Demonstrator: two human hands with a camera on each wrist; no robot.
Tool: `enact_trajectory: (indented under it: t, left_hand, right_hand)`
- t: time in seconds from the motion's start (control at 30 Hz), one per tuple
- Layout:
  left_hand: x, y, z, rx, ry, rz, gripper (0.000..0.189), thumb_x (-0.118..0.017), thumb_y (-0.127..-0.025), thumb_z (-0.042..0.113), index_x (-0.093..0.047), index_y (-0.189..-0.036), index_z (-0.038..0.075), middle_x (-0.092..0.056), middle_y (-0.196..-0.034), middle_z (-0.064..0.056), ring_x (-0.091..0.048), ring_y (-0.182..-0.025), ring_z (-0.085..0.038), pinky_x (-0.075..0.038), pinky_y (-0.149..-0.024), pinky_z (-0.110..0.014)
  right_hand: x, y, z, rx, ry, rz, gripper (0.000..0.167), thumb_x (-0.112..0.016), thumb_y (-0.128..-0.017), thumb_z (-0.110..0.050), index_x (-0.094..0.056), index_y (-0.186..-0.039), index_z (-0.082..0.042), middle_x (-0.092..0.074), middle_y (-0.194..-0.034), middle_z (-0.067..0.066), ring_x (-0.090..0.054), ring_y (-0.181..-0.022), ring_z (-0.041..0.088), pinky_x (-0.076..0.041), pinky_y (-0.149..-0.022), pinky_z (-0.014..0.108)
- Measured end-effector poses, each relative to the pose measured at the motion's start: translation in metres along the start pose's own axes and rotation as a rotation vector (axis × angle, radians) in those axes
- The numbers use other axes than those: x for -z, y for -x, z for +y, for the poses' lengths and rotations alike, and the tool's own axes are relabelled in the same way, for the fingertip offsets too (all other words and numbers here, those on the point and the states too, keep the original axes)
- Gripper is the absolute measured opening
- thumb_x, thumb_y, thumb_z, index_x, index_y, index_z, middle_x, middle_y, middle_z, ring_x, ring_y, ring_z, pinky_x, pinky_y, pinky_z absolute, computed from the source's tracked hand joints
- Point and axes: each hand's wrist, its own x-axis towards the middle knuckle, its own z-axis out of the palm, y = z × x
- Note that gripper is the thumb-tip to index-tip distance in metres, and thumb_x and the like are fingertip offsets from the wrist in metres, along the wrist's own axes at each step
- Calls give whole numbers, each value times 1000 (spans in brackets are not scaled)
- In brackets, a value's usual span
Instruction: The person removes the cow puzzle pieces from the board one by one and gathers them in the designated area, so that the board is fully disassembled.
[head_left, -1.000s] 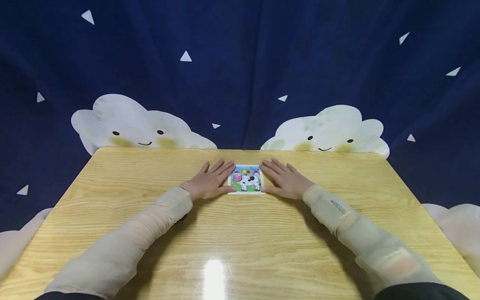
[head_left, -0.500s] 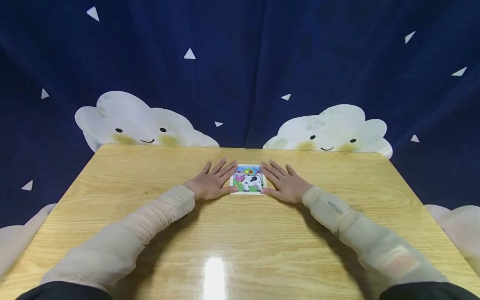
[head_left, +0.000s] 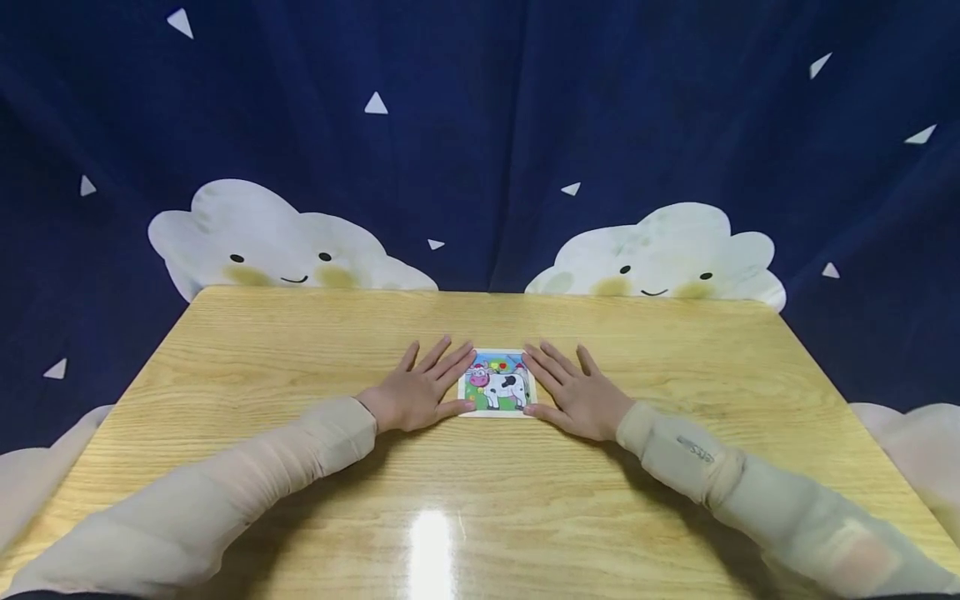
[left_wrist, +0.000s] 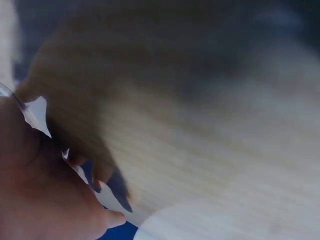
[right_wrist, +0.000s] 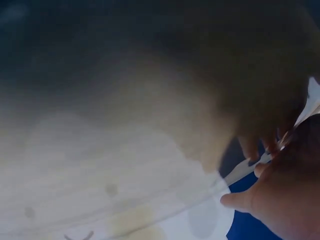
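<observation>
A small, nearly square cow picture (head_left: 498, 392) with a pale border lies flat in the middle of the table. Its left border meets the fingertips and thumb tip of my left hand (head_left: 416, 390), whose fingers are straight and spread. On the opposite side, my right hand (head_left: 583, 395) mirrors it, straight fingers touching the right border. Both palms face down, low over the wood. Thumb and palm edge of the left hand (left_wrist: 45, 190) fill a corner of the left wrist view; the right hand (right_wrist: 290, 185) likewise shows in the right wrist view. Neither wrist view shows the picture.
The wooden table (head_left: 480, 475) ends at a back edge beyond the hands. Behind it hangs a dark blue curtain (head_left: 465, 125) printed with white triangles and smiling clouds. Pale sleeves (head_left: 187, 500) cover both forearms.
Both hands have drawn back toward me, and the cow picture has slid nearer along with them, still between the fingertips. The head view has shifted slightly.
</observation>
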Motion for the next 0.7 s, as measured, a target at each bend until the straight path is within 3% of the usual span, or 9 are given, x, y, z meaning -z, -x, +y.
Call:
enact_trajectory:
  t: [0.3,0.7]
  left_hand:
    - [-13,26,19,-17,6,71,80,-26,-97,68,-5,-159,22,1,-165,6,4,-150,-22,1,-114,-58]
    - [-26,58,47,-24,-73,134,80,-20,-97,69,-9,-159,19,-3,-165,5,-2,-150,-23,-4,-115,-58]
  right_hand:
    - [-7,29,-22,35,-9,114,77,-44,-99,-55,-26,-155,-6,-24,-161,10,-21,-147,30,-10,-110,67]
    - [-11,62,-50,51,28,154,76,-42,-100,-56,-26,-155,-6,-23,-161,10,-22,-146,29,-12,-109,67]
